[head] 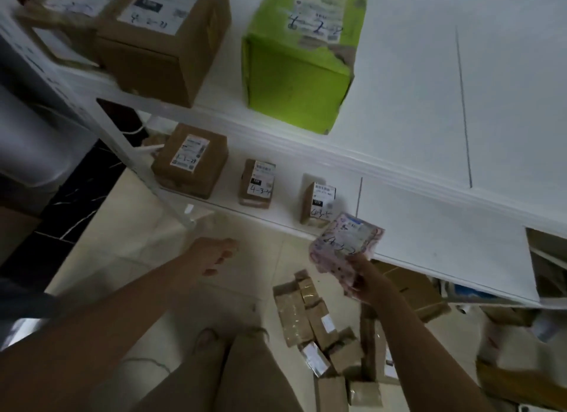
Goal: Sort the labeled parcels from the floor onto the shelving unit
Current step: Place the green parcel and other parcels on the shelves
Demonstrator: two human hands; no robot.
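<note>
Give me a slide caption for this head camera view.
Right hand holds a pink labeled parcel near the lower shelf; left hand open, boxes piled on the floor.

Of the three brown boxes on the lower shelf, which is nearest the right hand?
The rightmost box, just behind the pink parcel the right hand holds.

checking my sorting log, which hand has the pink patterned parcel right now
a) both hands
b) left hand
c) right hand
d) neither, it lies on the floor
c: the right hand grips the pink patterned parcel at the front edge of the lower shelf, while the left hand is open and holds nothing.
</note>
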